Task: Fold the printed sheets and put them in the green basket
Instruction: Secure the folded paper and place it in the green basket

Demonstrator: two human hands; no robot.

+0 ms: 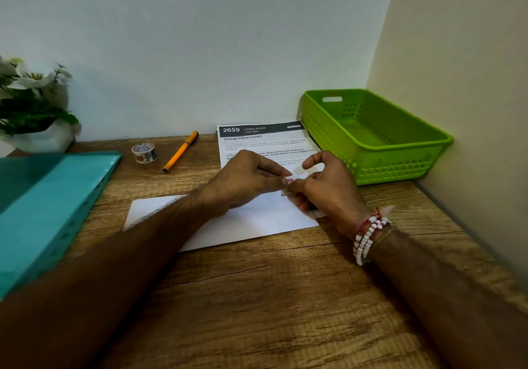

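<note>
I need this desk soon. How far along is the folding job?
Early. One white sheet lies on the desk, apparently folded. The left hand and right hand pinch a small reddish scrap, perhaps tape, above it. A printed sheet still lies flat beside the basket, which shows nothing inside, so folding that and all the basket loading remain.

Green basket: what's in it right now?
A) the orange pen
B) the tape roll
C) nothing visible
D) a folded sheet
C: the green basket shows a bare floor. The folded white sheet lies on the desk under the left hand and right hand, which pinch a small reddish piece. The tape roll and orange pen lie further left.
</note>
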